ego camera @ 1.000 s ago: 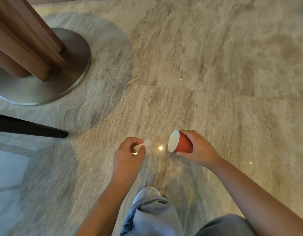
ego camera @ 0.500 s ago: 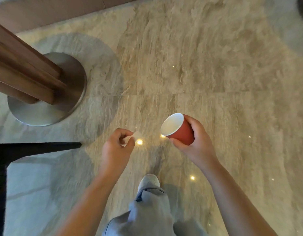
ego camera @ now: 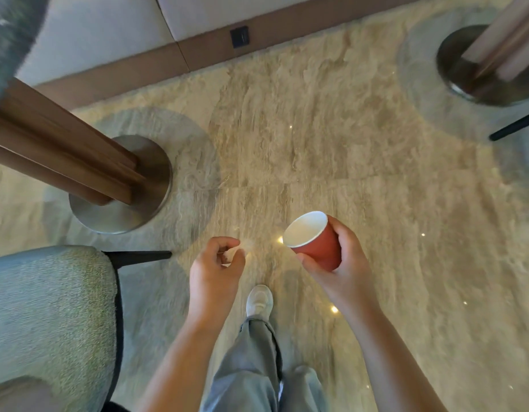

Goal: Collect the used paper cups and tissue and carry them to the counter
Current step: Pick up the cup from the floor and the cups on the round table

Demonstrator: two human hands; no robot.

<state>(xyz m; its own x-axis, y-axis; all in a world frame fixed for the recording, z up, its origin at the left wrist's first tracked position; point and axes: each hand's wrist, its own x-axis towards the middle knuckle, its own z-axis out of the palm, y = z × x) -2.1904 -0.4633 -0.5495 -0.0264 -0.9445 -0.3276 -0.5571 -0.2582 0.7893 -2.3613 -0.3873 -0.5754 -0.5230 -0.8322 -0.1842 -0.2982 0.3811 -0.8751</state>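
We look straight down at a beige marble floor; the two hands are held apart in front of the body, neither touching the other. The right hand is clamped around a red paper cup, fingers curled round its far side and thumb on the near side; the cup is tilted, its white inside and open mouth turned up and to the left, and we see nothing in it. The left hand is curled, thumb and fingertips drawn together on a small white scrap of tissue; the scrap is blurred and mostly hidden by the fingers, so we cannot tell its shape. Cup and tissue are both off the floor, in the hands, with a clear gap between them.

Below the hands a white shoe stands on the floor beneath a grey trouser leg. To the left a wooden column rises from a round metal table base; a second such base sits at the upper right. A grey-green upholstered chair fills the lower left, one black leg pointing towards the left hand. Along the top runs a brown skirting board with a dark square plate set in it.
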